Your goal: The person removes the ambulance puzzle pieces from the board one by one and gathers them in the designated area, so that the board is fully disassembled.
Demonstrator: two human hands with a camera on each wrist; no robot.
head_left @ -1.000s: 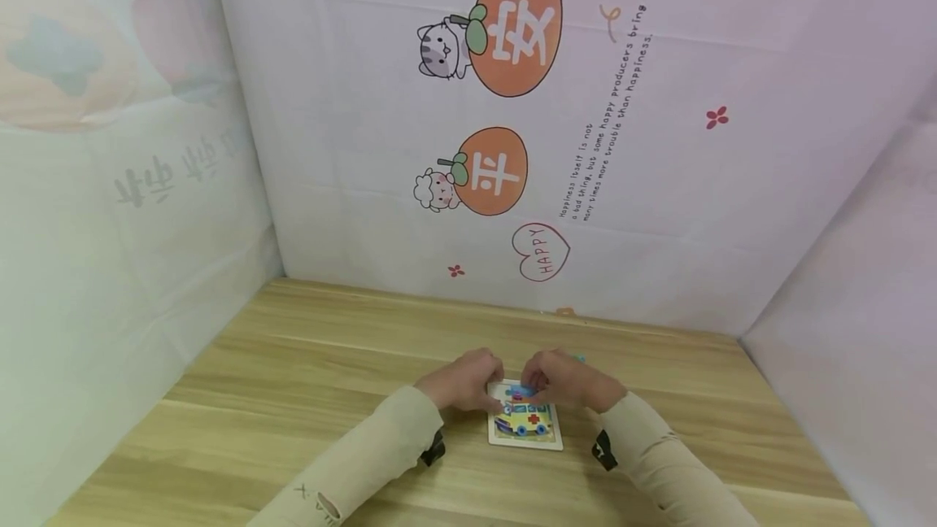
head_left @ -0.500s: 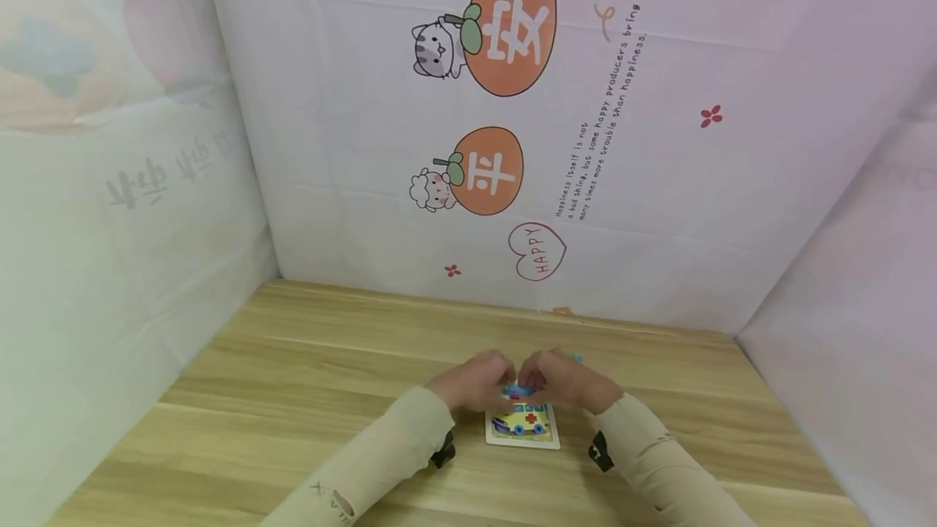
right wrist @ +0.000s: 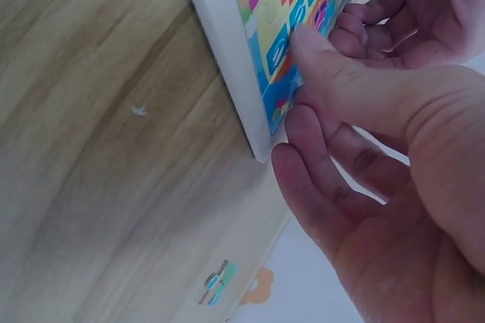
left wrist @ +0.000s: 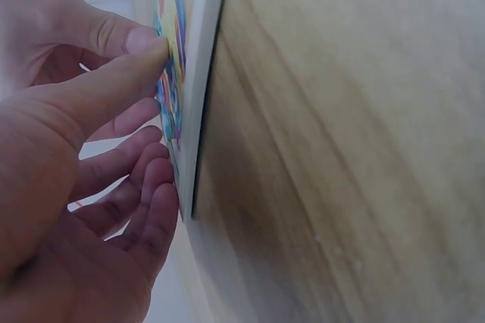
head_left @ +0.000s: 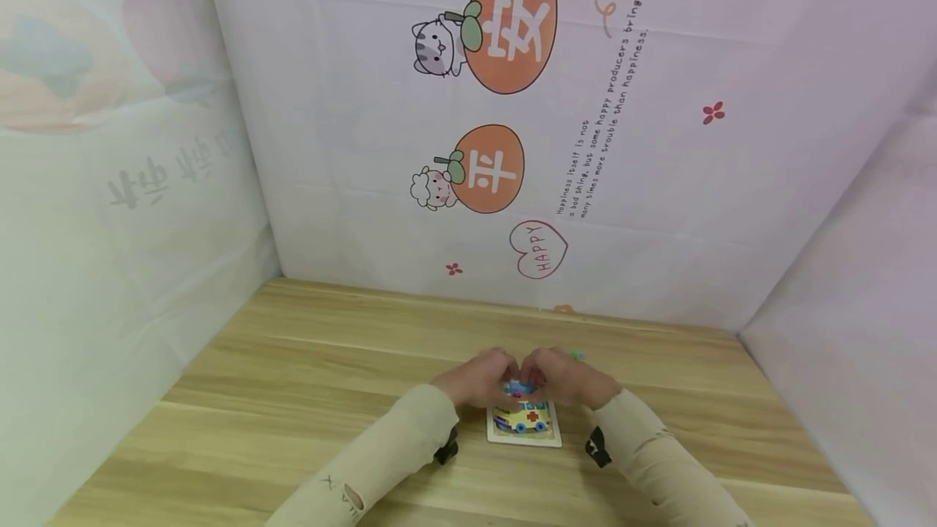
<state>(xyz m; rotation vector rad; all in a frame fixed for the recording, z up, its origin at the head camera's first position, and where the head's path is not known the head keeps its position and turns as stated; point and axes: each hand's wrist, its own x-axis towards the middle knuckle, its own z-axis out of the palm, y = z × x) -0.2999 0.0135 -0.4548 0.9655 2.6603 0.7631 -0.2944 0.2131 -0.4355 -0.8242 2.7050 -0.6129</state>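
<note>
Cream sleeves angle inward over a wooden table, where an ambulance puzzle lies. A person's left hand and right hand arch together, each holding its far end, thumb on the face, fingers bent at the edge. Beyond sits a small blue-green piece, then a printed backdrop.

Puzzle board: pale-rimmed, lying flat on the wooden table in front of you.
Ambulance picture: yellow, with a red cross, blue wheels toward you.
</note>
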